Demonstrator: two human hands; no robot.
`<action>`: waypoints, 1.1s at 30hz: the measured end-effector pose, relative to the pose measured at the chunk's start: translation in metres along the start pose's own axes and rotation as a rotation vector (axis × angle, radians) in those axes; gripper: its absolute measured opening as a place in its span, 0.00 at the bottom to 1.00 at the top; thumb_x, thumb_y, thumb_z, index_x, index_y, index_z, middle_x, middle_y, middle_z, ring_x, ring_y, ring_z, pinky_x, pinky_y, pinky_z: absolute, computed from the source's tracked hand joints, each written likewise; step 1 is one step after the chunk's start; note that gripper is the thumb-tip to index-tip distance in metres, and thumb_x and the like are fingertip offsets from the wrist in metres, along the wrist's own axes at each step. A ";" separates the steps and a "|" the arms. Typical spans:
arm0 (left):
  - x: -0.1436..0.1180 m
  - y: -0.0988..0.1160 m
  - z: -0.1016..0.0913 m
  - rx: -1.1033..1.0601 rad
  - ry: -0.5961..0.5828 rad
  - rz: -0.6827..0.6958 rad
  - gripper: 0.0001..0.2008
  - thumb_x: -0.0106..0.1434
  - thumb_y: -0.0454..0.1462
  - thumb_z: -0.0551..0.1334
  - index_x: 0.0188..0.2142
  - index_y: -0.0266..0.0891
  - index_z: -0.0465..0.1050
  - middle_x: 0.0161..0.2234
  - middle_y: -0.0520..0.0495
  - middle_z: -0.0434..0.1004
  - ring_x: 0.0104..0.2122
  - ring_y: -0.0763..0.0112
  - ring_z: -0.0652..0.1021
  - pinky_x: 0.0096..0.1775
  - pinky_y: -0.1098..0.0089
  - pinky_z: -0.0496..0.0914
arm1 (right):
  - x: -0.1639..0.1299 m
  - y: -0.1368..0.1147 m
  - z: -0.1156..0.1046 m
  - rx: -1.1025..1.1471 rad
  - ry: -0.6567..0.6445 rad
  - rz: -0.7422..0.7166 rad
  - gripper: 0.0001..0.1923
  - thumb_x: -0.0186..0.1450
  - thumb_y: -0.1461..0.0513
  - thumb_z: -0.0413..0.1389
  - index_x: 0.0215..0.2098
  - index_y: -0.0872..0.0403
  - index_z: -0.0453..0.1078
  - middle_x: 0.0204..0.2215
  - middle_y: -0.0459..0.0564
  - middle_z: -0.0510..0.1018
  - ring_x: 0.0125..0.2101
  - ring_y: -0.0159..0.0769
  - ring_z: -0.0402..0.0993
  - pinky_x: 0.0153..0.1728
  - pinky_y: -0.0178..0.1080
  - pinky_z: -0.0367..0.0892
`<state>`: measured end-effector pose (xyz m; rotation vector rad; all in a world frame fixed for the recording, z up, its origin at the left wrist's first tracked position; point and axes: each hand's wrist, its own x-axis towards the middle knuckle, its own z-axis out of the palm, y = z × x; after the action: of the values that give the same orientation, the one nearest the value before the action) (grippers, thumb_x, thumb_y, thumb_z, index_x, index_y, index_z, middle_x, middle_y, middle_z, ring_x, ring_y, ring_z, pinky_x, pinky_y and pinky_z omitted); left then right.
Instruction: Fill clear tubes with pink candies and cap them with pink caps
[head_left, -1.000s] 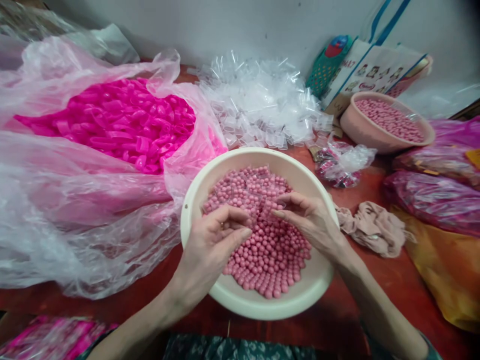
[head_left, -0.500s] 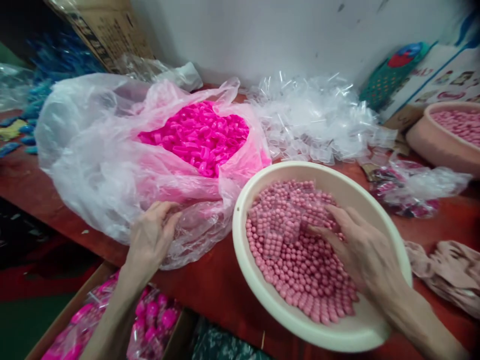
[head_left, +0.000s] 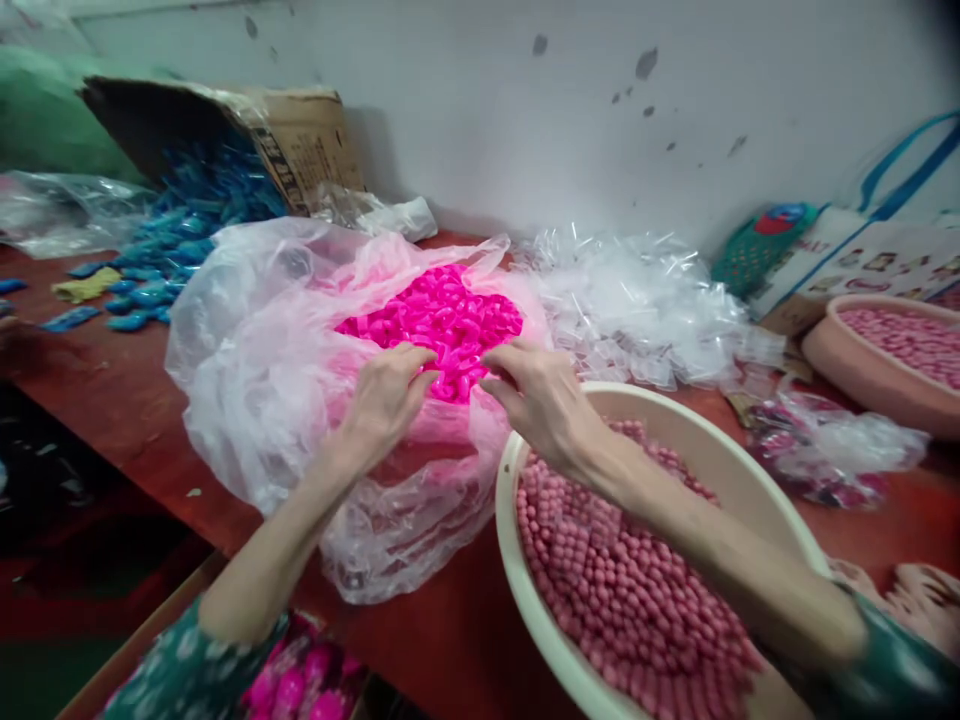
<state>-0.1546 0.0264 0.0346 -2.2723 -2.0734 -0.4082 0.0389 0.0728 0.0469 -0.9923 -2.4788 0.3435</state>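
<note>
My left hand (head_left: pixel 390 400) is over the near edge of a clear plastic bag (head_left: pixel 247 380), its thumb and fingers curved but apart. Facing it, my right hand (head_left: pixel 544 400) hovers at the bag's right side, thumb and fingers likewise apart. I see nothing between the fingers of either hand. Glossy bright pink plastic pieces (head_left: pixel 442 315) fill the bag's mouth, just beyond my fingertips. Under my right forearm stands a cream basin (head_left: pixel 517 560) of dull pink beads (head_left: pixel 600 590), some in small clear packets; the forearm hides part of it.
Clear plastic pieces (head_left: pixel 637 310) are heaped by the wall. A second, pinkish basin (head_left: pixel 847 350) and a small plastic bag (head_left: pixel 847 440) lie right. Blue pieces (head_left: pixel 180 240) spill from a cardboard box (head_left: pixel 307 140) at left. Bright pink packets (head_left: pixel 300 680) sit below the table edge.
My right hand has left the beads in the cream basin and moved up and left to the bag. My left hand has moved right and up towards the bag's mouth. The view has shifted.
</note>
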 end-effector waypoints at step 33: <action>0.074 0.007 -0.023 0.042 -0.031 -0.016 0.13 0.53 0.30 0.55 0.40 0.32 0.68 0.34 0.47 0.67 0.39 0.62 0.72 0.44 0.65 0.66 | 0.087 0.014 0.026 0.270 -0.027 0.059 0.24 0.53 0.66 0.63 0.47 0.63 0.65 0.41 0.49 0.74 0.43 0.40 0.70 0.44 0.38 0.67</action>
<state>-0.1461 0.0930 0.0736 -2.2547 -2.0950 -0.3295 -0.0219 0.1419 0.0460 -0.9524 -2.3498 0.6943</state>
